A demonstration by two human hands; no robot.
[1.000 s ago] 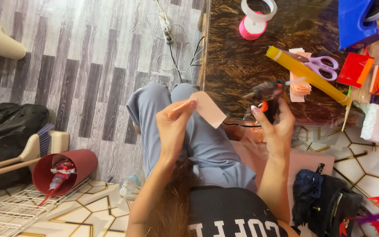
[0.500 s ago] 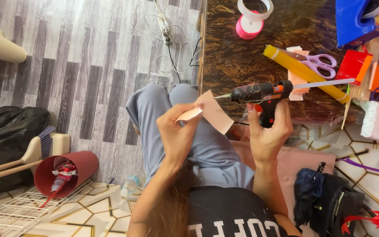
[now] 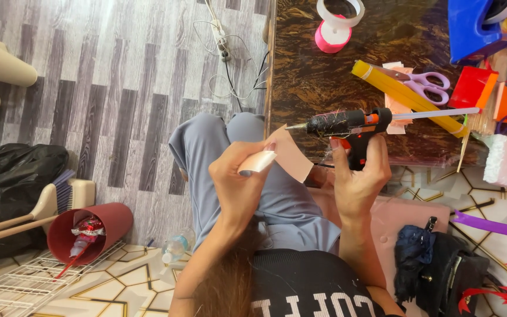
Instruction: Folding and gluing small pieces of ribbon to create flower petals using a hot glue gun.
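Both hands are full: left hand (image 3: 239, 176) pinches a curled peach paper strip (image 3: 283, 155), right hand (image 3: 356, 176) grips a black glue gun (image 3: 347, 124).

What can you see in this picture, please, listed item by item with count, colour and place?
glue gun: 1, black and orange, in the right hand, nozzle towards the paper
paper piece: 1, peach, curled in the left hand
scissors: 1, lilac handles, on the dark table
tape rolls: 2, white on pink, table's far edge
yellow strip: 1, yellow, under the scissors
foam block: 1, white, table's right edge
bucket: 1, dark red, lying on the floor at left
brush: 1, cream, beside the bucket
black bag: 1, black, far left
left hand: 1, pinching the paper
right hand: 1, fingers round the gun's grip
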